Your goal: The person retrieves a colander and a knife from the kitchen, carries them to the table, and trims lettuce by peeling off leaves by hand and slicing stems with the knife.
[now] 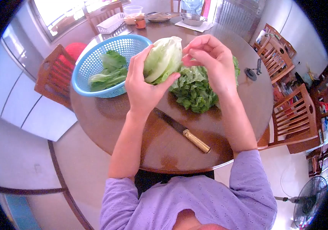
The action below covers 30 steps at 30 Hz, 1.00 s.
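Observation:
My left hand [141,82] is wrapped round a pale green lettuce head [165,57], held up above the table. Close to the right side of that lettuce is my right hand [213,61], its fingers curled and pinched together. Whatever is between those fingertips, if anything, I cannot make out. Below and behind my right hand lies a pile of darker green leafy lettuce [196,90]. A knife [181,130] with a golden handle rests on the table between my forearms. To the left, a blue perforated basket [80,78] contains several loose lettuce leaves [112,69].
The round brown table [106,119] carries a white basket [111,23], an orange jar [140,23] and a metal bowl [193,20] at the back. A small dark stand [251,74] is at the right. Wooden chairs [296,115] surround the table; a fan [310,201] stands lower right.

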{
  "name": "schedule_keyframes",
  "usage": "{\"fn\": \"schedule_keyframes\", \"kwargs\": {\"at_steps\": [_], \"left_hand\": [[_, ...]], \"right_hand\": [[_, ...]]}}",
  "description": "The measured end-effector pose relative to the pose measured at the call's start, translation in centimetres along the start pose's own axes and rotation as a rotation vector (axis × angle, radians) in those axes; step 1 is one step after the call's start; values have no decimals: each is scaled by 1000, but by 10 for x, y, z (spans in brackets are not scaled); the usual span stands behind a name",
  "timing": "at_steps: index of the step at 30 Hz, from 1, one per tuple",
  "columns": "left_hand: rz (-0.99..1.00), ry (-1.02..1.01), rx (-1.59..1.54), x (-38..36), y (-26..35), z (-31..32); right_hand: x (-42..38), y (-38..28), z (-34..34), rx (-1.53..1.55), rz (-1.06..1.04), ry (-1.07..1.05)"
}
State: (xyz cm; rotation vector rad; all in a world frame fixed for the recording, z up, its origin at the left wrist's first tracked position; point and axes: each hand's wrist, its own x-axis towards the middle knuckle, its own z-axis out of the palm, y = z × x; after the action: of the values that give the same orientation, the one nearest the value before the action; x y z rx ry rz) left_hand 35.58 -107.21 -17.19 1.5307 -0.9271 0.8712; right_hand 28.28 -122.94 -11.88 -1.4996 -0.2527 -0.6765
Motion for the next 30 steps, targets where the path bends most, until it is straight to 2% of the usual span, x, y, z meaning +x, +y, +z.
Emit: {"fn": "schedule_keyframes", "kwargs": {"at_steps": [3,8,10,13,16,20,23,26,29,30], "left_hand": [[-87,-9,-87,-1,-3,0],[-160,-9,-166,-3,-4,1],[-136,-22,-146,-3,-2,1],[-116,-33,-138,-3,-2,2],[-116,-36,-129,-3,0,1],[-92,-57,-98,-3,-1,1],[-197,-50,-287,-2,3,1],[-504,-31,-566,2,10,-7],[-883,-58,-1202,0,-3,-12],[-910,-160,-1218,1,-11,-13]], "right_hand": [[1,-3,-1,21,14,38],[-4,-4,4,-199,-22,-45],[-5,2,8,-311,-88,-69],[-4,7,6,-292,-129,-76],[-2,5,5,-126,-73,-85],[-5,2,8,-274,-93,-67],[-3,6,7,-243,-109,-50],[-4,6,12,-185,-97,-38],[-7,10,10,-335,-128,-38],[-6,6,5,-382,-85,-76]]}}
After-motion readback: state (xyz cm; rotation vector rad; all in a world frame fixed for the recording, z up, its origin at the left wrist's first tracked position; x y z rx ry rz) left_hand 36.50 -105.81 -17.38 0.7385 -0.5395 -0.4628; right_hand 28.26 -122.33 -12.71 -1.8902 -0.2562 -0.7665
